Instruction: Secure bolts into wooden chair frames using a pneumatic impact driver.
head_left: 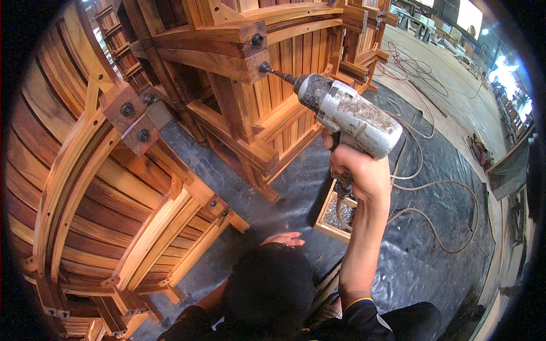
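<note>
My right hand (359, 170) grips the handle of a worn grey power driver (350, 113). Its bit (276, 73) points left and touches a dark bolt head on a block of a slatted wooden furniture frame (239, 62). My left hand (282, 239) rests low with its fingers spread, holding nothing, just above my dark-clothed knee (267, 290). A small wooden box of metal screws (335, 213) sits on the floor beside my right forearm.
A curved slatted wooden piece (91, 187) with dark bolts fills the left side. Black sheeting (443, 187) covers the floor, crossed by cables (432, 216). More wooden frames stand behind. A bare concrete floor with cords (421, 65) stretches to the right rear.
</note>
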{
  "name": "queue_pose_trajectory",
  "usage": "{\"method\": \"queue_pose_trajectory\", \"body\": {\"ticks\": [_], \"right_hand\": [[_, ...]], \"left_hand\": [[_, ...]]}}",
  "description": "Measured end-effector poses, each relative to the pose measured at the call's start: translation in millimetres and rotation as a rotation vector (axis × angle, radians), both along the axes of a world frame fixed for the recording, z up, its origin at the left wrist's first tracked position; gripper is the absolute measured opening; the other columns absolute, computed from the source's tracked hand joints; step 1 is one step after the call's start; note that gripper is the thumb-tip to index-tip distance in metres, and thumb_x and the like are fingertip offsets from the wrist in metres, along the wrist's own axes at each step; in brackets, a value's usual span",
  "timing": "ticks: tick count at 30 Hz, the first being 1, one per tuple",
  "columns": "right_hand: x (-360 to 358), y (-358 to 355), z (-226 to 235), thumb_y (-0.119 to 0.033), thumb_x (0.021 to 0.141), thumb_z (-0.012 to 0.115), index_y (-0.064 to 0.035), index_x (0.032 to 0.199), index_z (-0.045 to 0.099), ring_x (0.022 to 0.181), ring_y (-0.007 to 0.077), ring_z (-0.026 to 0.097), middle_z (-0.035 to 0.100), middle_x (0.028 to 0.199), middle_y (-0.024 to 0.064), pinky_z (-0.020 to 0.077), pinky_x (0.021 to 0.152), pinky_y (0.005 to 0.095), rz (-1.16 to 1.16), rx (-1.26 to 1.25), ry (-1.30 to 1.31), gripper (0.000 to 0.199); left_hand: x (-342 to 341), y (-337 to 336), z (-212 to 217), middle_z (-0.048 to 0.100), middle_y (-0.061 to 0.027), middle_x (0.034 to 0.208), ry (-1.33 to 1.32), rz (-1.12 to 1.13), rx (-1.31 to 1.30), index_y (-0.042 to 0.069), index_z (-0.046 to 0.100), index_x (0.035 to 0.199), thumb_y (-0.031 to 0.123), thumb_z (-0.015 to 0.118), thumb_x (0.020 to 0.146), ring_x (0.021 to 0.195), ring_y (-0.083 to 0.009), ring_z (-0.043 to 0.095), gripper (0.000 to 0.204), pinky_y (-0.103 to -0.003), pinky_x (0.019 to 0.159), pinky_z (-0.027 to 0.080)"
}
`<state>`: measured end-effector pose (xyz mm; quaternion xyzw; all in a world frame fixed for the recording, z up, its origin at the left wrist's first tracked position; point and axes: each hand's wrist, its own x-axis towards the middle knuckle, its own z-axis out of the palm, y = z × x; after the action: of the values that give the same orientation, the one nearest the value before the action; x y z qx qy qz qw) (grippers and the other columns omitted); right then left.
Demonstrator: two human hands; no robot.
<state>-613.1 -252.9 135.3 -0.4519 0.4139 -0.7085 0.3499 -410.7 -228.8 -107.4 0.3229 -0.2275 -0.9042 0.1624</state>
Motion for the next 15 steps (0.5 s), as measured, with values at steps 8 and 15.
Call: {"method": "queue_pose_trajectory", "body": {"ticks": [8, 15], "right_hand": [[-9, -1, -6, 0.002, 0.068, 0.067, -0.0012, 0.102, 0.060, 0.078, 0.0099, 0.056, 0.062, 0.090, 0.0014, 0.0453, 0.066, 0.0240, 0.035, 0.049, 0.012, 0.035], [1, 0, 4, 0.010, 0.055, 0.050, 0.0022, 0.089, 0.057, 0.051, 0.0104, 0.046, 0.054, 0.072, 0.0055, 0.0325, 0.042, 0.0221, -0.025, 0.049, 0.054, 0.035]], "left_hand": [[-1, 6, -4, 0.053, -0.0098, 0.124, -0.111, -0.110, -0.151, 0.002, 0.040, 0.130, 0.025, 0.048, 0.092, 0.117, -0.0189, 0.047, 0.045, -0.031, 0.099, 0.035], [9, 3, -56, 0.053, -0.0105, 0.125, -0.003, -0.194, -0.505, -0.001, 0.041, 0.129, 0.017, 0.045, 0.093, 0.113, -0.0188, 0.049, 0.040, -0.028, 0.095, 0.039]]}}
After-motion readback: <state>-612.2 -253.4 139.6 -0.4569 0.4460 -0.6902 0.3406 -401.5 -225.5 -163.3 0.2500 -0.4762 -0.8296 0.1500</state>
